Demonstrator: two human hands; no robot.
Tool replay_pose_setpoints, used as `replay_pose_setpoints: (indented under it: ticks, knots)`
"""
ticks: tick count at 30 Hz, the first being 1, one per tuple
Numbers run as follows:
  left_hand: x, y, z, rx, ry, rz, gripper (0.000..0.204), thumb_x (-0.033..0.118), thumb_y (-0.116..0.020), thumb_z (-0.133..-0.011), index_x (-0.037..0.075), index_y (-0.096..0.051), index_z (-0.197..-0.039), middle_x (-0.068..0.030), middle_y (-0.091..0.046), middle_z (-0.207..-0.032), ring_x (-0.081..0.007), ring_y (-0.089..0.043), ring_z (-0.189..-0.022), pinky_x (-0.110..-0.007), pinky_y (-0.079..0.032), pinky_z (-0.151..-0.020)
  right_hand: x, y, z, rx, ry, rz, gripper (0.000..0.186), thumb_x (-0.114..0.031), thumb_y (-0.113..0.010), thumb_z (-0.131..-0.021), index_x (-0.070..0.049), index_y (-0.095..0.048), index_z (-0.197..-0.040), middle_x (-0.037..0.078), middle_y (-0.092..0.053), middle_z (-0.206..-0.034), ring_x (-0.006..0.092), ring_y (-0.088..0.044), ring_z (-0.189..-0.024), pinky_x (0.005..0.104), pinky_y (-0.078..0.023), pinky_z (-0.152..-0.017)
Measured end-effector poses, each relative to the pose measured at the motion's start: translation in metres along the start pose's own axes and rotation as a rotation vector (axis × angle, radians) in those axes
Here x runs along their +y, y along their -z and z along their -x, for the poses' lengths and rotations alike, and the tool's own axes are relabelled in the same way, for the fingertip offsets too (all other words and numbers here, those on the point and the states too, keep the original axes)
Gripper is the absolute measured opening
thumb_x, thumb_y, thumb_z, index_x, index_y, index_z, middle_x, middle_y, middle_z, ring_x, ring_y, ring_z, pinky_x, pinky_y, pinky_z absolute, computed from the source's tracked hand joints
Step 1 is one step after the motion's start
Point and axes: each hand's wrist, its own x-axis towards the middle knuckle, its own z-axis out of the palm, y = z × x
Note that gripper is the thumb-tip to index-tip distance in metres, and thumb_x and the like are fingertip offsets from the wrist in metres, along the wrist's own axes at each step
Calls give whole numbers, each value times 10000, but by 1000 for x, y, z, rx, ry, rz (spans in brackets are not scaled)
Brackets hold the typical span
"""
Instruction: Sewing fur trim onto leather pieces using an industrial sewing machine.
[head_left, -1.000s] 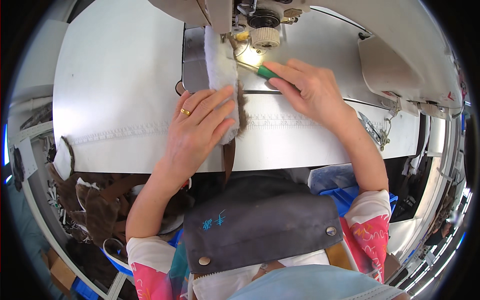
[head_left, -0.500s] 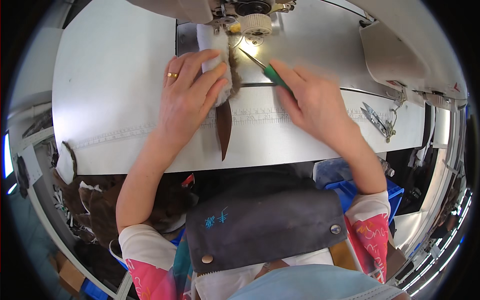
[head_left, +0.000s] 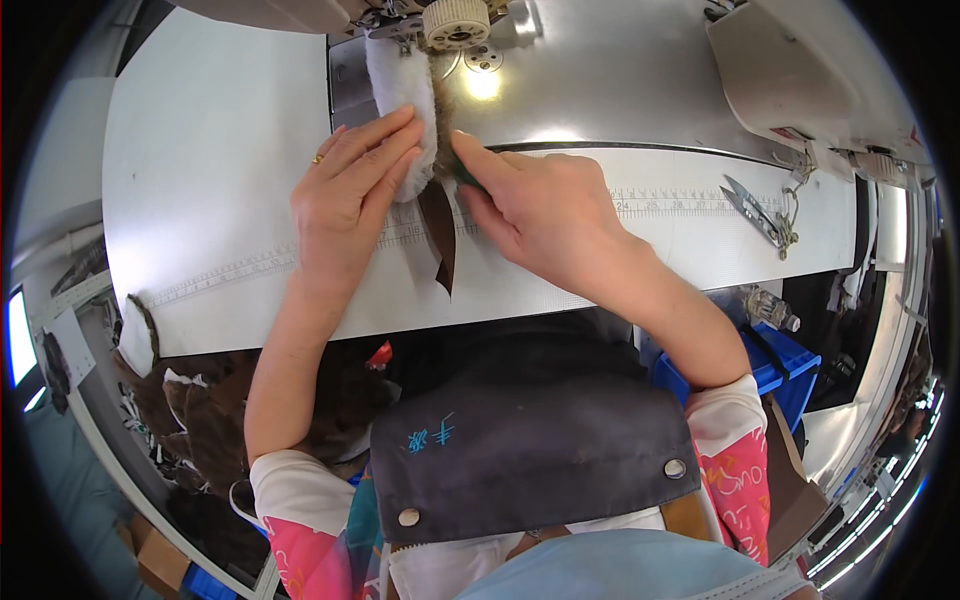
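Observation:
A strip of white plush fabric (head_left: pixel 399 85) with brown fur (head_left: pixel 444 112) along its right edge lies under the sewing machine's presser foot (head_left: pixel 405 42). My left hand (head_left: pixel 345 190) rests on the plush with its fingers stretched out, pressing it from the left. On the other side, my right hand (head_left: pixel 550 205) is closed around a green-handled awl (head_left: pixel 464 176), close against the furry edge. Most of the awl is hidden by that hand, its tip included. A narrow dark brown strip (head_left: pixel 438 240) hangs out below the plush toward me.
The sewing machine head (head_left: pixel 290 10) spans the top, its body (head_left: pixel 780 80) at the right. Thread snips (head_left: pixel 752 212) lie right on the white table (head_left: pixel 210 180), which has a printed ruler. Brown plush pieces (head_left: pixel 220 430) are piled below left; a blue crate (head_left: pixel 785 365) stands below right.
My right hand has swung left with the awl, from beside the fabric to against its furry edge. My left hand still presses the plush. The whole view has shifted slightly.

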Motion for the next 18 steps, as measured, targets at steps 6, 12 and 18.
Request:
replay_pose_setpoints:
  ticks: [6,12,18]
  knots:
    - [6,2,2,-60,18,-43,216,83,-698,-788,77,-704,-1004,-32,-658,-1058,-190,-586,-712,-349,-472,-815,10,22,20,-169,26,34,371,-165,-618,-837,-51,-556,-1185,105,-599,-658,283,-579,-545,375,-423,-485]
    - [6,1,1,-45,-39,-92,228,52,-702,-773,68,-705,-1000,-39,-641,-1053,-186,-572,-740,-320,-467,-773,0,9,27,94,-96,-97,343,-152,-610,-851,-36,-554,-1169,109,-580,-597,293,-554,-500,369,-421,-479]
    - [9,-2,1,-13,4,-5,237,24,-710,-762,57,-710,-996,-56,-627,-1013,-183,-583,-773,-299,-476,-742,-13,-3,8,-9,-149,-15,329,-159,-597,-860,-17,-547,-1153,79,-581,-587,284,-551,-495,356,-425,-489]
